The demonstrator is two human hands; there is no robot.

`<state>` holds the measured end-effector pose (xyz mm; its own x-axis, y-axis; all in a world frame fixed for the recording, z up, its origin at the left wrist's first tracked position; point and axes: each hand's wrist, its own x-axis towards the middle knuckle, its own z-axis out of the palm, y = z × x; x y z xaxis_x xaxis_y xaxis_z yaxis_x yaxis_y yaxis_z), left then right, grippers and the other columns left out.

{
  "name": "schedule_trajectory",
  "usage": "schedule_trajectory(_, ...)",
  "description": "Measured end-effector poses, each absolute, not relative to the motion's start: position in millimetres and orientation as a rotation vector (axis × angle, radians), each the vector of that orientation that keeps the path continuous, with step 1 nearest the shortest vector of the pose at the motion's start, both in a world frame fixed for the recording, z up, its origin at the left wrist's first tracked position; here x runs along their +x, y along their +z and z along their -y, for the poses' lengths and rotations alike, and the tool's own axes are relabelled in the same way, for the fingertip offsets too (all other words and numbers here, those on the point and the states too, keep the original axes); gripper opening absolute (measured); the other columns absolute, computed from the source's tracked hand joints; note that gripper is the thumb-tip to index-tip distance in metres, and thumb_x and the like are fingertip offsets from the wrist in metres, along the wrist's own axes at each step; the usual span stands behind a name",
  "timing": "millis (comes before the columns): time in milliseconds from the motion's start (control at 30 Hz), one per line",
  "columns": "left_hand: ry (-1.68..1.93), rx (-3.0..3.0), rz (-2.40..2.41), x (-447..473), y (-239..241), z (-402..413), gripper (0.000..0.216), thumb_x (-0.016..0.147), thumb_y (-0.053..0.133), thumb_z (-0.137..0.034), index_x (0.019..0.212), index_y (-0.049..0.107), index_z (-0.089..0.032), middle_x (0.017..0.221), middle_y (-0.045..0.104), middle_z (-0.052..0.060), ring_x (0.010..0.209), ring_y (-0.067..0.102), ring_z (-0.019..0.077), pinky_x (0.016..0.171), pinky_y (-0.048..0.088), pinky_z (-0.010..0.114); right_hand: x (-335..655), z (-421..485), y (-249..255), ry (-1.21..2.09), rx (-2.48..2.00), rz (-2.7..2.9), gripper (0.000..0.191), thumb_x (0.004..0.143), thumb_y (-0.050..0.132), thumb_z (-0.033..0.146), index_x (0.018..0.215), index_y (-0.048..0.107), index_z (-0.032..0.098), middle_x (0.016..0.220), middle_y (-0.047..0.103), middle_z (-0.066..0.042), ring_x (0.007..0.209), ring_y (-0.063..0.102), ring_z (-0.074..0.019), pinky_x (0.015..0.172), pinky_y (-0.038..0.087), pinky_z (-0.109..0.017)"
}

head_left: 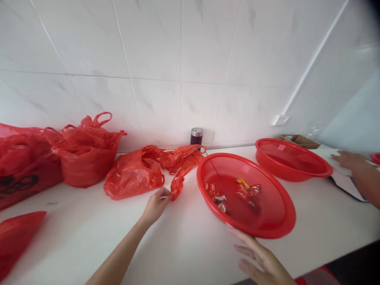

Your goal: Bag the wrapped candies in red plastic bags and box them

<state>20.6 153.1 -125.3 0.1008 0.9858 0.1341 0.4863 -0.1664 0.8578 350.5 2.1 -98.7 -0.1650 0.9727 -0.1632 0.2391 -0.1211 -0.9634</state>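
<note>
My left hand (156,205) reaches forward over the white counter and pinches the tip of a crumpled red plastic bag (181,164). My right hand (261,259) is at the bottom edge, fingers spread, its fingertips at the near rim of a red mesh basket (276,221) that tilts up on that side. Several small wrapped candies (234,194) lie in the basket's bottom.
A second red basket (292,158) sits behind on the right, with a cardboard box (299,139) past it. Another person's hand (350,159) rests on papers at far right. More red bags (84,152) line the left; a dark canister (196,135) stands by the tiled wall.
</note>
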Motion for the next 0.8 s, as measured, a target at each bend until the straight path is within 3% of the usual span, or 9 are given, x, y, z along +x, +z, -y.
schedule_trajectory(67,1.061,1.613,-1.427,6.5,-116.7,-117.7,0.025,0.089,0.050,-0.044,0.082,0.058,-0.021,0.088,0.069,0.006,0.086,0.065,0.0226,0.077,0.049,0.033,326.8,-16.7,-95.2,1.338,-1.334,1.546,0.056,0.085,0.060,0.053,0.137,0.053,0.030,0.147,0.046,-0.010,0.129,0.051,-0.0274,0.107,0.042,-0.042)
schedule_trajectory(133,1.137,1.450,-1.361,-0.5,-108.9,-83.9,0.027,0.086,0.057,-0.047,0.080,0.058,-0.021,0.087,0.069,0.005,0.084,0.064,0.0214,0.077,0.048,0.031,298.1,-33.5,-91.7,1.335,-1.235,1.574,0.051,0.089,0.057,0.050,0.135,0.053,0.029,0.144,0.048,-0.011,0.131,0.048,-0.0261,0.108,0.040,-0.043)
schedule_trajectory(267,1.157,1.241,-1.162,1.1,-103.3,-33.3,0.024,0.080,0.069,-0.043,0.077,0.064,-0.020,0.088,0.071,0.006,0.083,0.063,0.0211,0.076,0.048,0.031,231.6,-65.1,-88.4,1.312,-1.032,1.578,0.050,0.085,0.065,0.045,0.131,0.053,0.029,0.139,0.052,-0.009,0.125,0.052,-0.0260,0.099,0.046,-0.043)
schedule_trajectory(367,1.129,1.236,-1.167,-4.4,-110.8,-12.5,0.020,0.080,0.070,-0.039,0.079,0.069,-0.020,0.090,0.073,0.007,0.083,0.064,0.0220,0.079,0.050,0.033,194.3,-76.4,-88.5,1.469,-0.855,1.631,0.030,0.084,0.067,0.041,0.108,0.064,0.022,0.106,0.068,-0.006,0.099,0.064,-0.0226,0.086,0.050,-0.036)
schedule_trajectory(500,1.410,0.999,-1.397,-38.1,-128.4,3.4,0.023,0.073,0.076,-0.042,0.077,0.071,-0.020,0.088,0.075,0.008,0.088,0.066,0.0249,0.084,0.051,0.035,184.2,-76.8,-88.8,1.455,-0.907,1.494,0.023,0.083,0.067,0.041,0.081,0.062,0.019,0.076,0.064,-0.001,0.073,0.059,-0.0161,0.069,0.046,-0.027)
schedule_trajectory(633,1.557,0.784,-1.531,-66.0,-141.8,11.8,0.032,0.067,0.080,-0.045,0.080,0.070,-0.018,0.088,0.075,0.008,0.090,0.067,0.0255,0.089,0.052,0.039,191.1,-73.2,-90.1,1.461,-0.964,1.391,0.025,0.079,0.071,0.042,0.079,0.061,0.019,0.072,0.059,0.001,0.067,0.052,-0.0140,0.062,0.041,-0.025)
schedule_trajectory(800,1.725,0.643,-1.564,-64.8,-141.5,10.0,0.040,0.064,0.081,-0.048,0.084,0.067,-0.017,0.093,0.070,0.006,0.092,0.067,0.0238,0.092,0.053,0.041,193.7,-71.3,-88.0,1.472,-0.791,1.275,0.020,0.083,0.068,0.040,0.084,0.057,0.024,0.080,0.056,0.001,0.072,0.051,-0.0150,0.067,0.043,-0.027)
